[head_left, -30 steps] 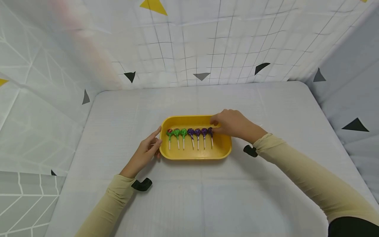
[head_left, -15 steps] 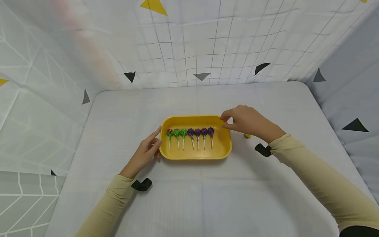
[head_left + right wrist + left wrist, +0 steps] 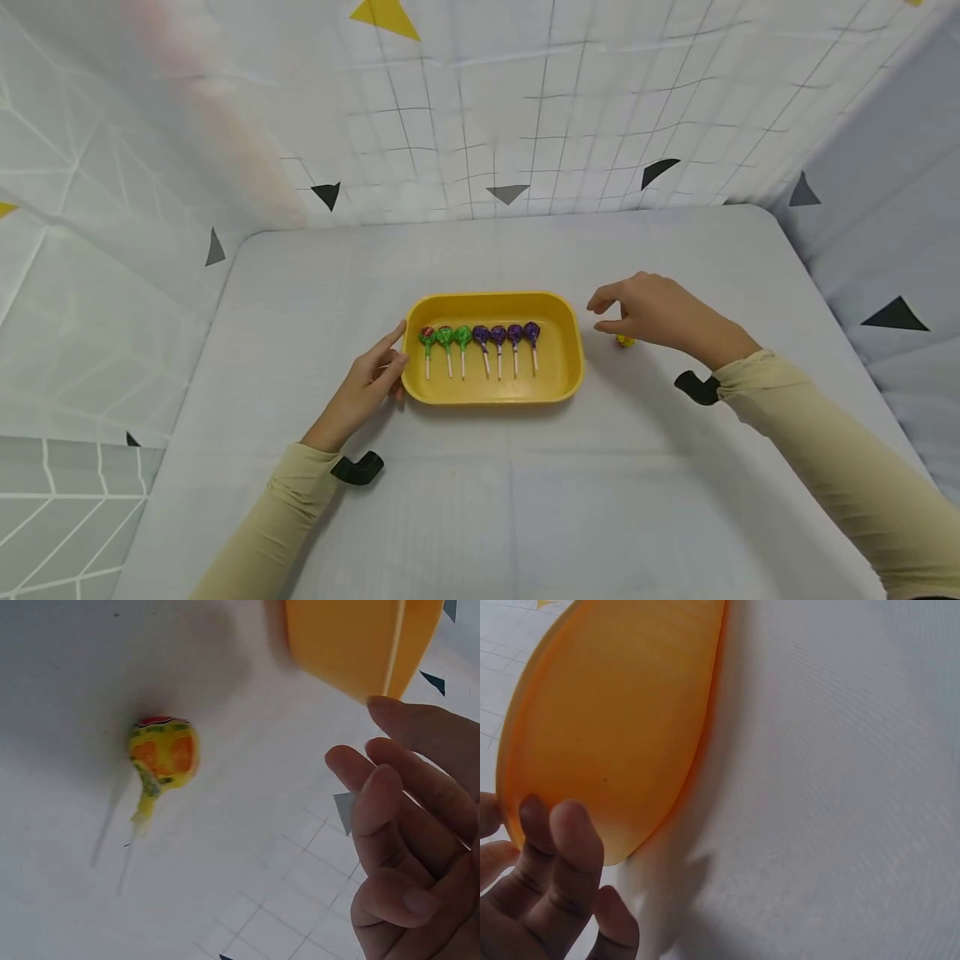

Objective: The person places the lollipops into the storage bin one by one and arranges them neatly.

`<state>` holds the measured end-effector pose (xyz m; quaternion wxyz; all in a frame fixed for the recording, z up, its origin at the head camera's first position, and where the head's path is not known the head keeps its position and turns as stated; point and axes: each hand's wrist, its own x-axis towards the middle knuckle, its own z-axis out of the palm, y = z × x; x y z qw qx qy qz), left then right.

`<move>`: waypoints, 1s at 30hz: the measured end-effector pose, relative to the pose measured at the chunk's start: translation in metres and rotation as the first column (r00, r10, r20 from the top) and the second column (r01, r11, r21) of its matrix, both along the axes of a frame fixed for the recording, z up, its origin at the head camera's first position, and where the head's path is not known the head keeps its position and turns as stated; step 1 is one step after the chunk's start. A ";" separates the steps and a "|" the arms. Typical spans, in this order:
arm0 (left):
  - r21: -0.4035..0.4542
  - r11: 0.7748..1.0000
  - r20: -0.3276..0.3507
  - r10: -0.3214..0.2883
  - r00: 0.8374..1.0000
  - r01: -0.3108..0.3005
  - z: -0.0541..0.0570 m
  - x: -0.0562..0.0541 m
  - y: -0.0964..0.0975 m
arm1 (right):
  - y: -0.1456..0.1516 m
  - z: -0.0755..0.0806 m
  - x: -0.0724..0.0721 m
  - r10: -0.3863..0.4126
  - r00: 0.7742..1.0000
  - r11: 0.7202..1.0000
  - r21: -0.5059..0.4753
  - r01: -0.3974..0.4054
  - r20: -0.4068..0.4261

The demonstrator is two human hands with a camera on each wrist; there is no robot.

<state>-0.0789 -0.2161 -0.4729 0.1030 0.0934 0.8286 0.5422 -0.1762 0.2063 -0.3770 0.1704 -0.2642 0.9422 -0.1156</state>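
A yellow tray (image 3: 558,375) lies at the middle of the table, holding a row of lollipops. Three green-wrapped lollipops (image 3: 446,336) are on the left of the row, several purple-wrapped lollipops (image 3: 514,332) on the right, sticks toward the person. My left hand (image 3: 366,382) touches the tray's left end, its fingers lightly bent against the outer wall in the left wrist view. Right of the tray, my right hand (image 3: 660,312) hovers with loosely bent fingers and holds nothing. Below it a yellow-wrapped lollipop (image 3: 163,754) lies on the table, partly hidden by the hand in the head view.
A white cloth covers the table (image 3: 450,517). Behind it hangs a white sheet (image 3: 600,100) with grid lines and triangles, and similar sheets stand at both sides. Black wrist mounts (image 3: 357,468) stick out from the beige sleeves.
My right hand has left the rightmost purple lollipop and moved right, out of the tray, over the yellow lollipop, which has come into sight. The left hand stays at the tray.
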 end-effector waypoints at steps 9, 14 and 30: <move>-0.002 1.000 0.006 0.001 1.000 -0.001 -0.001 0.000 0.000 | 0.014 -0.012 0.003 -0.023 0.999 0.998 0.051 0.021 0.033; -0.003 1.000 0.004 0.000 1.000 0.000 -0.001 0.000 0.000 | 0.020 -0.018 0.003 -0.026 0.999 0.998 0.057 0.024 0.032; 0.000 1.000 0.011 -0.002 1.000 0.002 -0.001 0.000 0.000 | 0.038 -0.043 0.000 -0.043 0.999 0.993 0.111 0.043 -0.003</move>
